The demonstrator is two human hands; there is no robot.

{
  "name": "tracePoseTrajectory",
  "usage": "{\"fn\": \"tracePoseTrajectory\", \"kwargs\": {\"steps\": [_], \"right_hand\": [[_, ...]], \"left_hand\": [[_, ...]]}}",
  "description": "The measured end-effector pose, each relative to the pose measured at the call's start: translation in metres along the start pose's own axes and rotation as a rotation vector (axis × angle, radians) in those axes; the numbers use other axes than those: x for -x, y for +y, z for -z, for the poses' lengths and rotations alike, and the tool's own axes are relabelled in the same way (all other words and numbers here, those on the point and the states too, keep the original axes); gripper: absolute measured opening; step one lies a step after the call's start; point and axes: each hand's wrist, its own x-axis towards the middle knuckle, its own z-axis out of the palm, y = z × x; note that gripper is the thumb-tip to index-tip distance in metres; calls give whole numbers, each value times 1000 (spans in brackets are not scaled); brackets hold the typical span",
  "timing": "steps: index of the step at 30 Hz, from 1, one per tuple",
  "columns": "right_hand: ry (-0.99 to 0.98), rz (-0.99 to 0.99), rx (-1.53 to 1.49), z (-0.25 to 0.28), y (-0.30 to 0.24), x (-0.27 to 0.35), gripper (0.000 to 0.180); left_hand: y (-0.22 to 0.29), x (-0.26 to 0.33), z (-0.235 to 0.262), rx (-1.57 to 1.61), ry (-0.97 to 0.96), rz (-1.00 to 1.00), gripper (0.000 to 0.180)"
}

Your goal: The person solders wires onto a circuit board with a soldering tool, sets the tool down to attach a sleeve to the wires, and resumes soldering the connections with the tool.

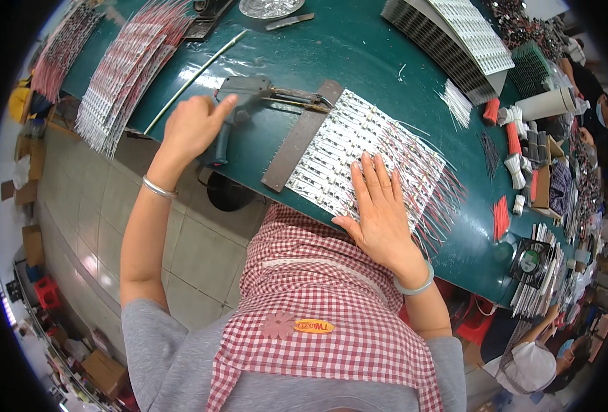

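My right hand (381, 216) lies flat, fingers stretched out, on a white circuit board panel (337, 147). Rows of small parts cover the panel, and red and white wires (436, 196) fan out from its right side. A dark metal bar (302, 137) runs along the panel's left edge. Left of the bar, a soldering gun (245, 88) points its tip at the bar's upper end; its handle shows uncovered. My left hand (197, 127) is beside the gun, fingers curled in and thumb sticking out toward it. Whether anything is inside those fingers is hidden.
Stacked wired panels (129, 69) lie at the far left, near a thin pale rod (194, 81). A tall panel stack (448, 48) stands at the far right. Wire bundles (513, 161) and a black fan (532, 261) line the right side. Other people work beyond.
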Motion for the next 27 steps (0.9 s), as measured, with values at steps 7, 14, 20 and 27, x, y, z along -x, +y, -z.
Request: {"fn": "tracePoseTrajectory", "kwargs": {"steps": [7, 14, 20, 27], "right_hand": [[-75, -22, 0, 9, 7, 28, 91], [38, -81, -163, 29, 16, 62, 84], [-8, -21, -93, 9, 14, 60, 82], [-15, -128, -249, 32, 16, 87, 66]], "left_hand": [[-84, -10, -20, -178, 638, -144, 27], [-97, -14, -33, -225, 490, -125, 13], [-89, -26, -38, -236, 783, -263, 25], [-105, -40, -32, -338, 560, -131, 18]]}}
